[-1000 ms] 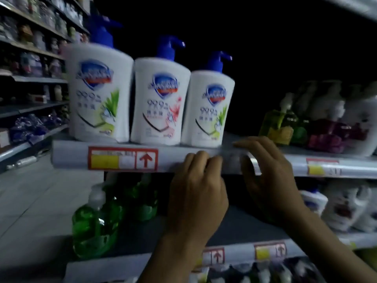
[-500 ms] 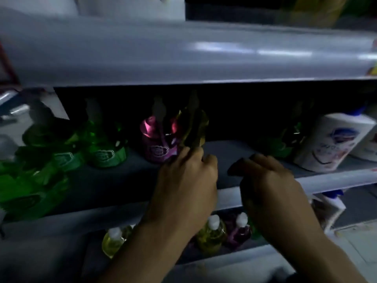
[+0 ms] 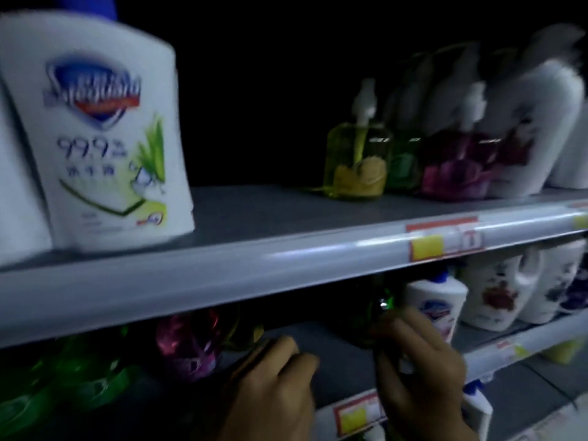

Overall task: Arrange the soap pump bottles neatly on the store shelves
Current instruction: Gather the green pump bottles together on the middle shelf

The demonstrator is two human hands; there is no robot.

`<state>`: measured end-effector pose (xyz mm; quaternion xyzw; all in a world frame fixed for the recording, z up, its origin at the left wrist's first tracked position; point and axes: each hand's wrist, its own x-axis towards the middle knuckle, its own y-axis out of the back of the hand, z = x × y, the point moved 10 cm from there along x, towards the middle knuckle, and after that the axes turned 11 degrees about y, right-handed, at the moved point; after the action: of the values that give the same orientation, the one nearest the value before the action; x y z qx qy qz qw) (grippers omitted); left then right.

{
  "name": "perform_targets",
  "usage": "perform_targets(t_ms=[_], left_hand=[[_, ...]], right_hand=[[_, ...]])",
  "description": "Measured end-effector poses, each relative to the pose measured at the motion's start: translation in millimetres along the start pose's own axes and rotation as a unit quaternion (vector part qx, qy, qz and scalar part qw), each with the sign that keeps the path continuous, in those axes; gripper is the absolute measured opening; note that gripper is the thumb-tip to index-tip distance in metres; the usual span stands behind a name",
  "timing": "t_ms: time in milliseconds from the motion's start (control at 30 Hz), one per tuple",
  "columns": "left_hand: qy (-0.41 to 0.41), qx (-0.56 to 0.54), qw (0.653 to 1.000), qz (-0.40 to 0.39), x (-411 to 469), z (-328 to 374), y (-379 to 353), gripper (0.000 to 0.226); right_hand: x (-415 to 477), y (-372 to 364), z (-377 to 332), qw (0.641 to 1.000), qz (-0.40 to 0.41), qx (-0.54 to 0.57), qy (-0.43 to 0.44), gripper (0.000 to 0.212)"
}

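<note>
On the upper shelf [image 3: 286,265] a white soap pump bottle [image 3: 108,148] with a blue pump stands at the left. A yellow pump bottle [image 3: 358,160], a green one [image 3: 402,163] and a purple one [image 3: 455,170] stand at the right. Both hands reach into the dim shelf below. My right hand [image 3: 416,370] curls around a dark green bottle [image 3: 380,308]. My left hand [image 3: 273,386] has its fingers bent by a yellowish bottle [image 3: 248,334], next to a pink bottle [image 3: 187,342]; whether it grips is hidden.
Green pump bottles [image 3: 63,377] crowd the lower shelf's left. A white blue-capped bottle [image 3: 436,303] and larger white jugs [image 3: 499,291] stand to the right. Tall white bottles [image 3: 541,122] fill the upper shelf's right end. The upper shelf's lip overhangs my hands.
The view rose from the lower shelf to take in the upper shelf again. My right hand moved right and closed around the dark green bottle. My left hand stays near the yellowish bottle.
</note>
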<state>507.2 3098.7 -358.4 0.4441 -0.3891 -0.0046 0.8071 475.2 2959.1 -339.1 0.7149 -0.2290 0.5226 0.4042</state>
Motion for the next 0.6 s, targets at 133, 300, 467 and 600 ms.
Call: perform_targets(t_ms=[133,300,467,600], left_hand=[[-0.011,-0.145,0.989,0.022,54,58,59,0.016],[0.081,-0.074,0.993,0.036,158,76,64,0.029],[0.157,0.033,0.985,-0.061,213,72,13,0.047],[0.167,0.101,0.98,-0.023,221,64,13,0.056]], right_hand=[[60,83,13,0.99,0.125,-0.049,-0.03,0.019],[160,76,91,0.984,-0.018,-0.024,-0.174,0.038],[204,13,128,0.955,-0.224,-0.113,-0.16,0.041],[209,-15,153,0.913,-0.318,-0.171,-0.193,0.032]])
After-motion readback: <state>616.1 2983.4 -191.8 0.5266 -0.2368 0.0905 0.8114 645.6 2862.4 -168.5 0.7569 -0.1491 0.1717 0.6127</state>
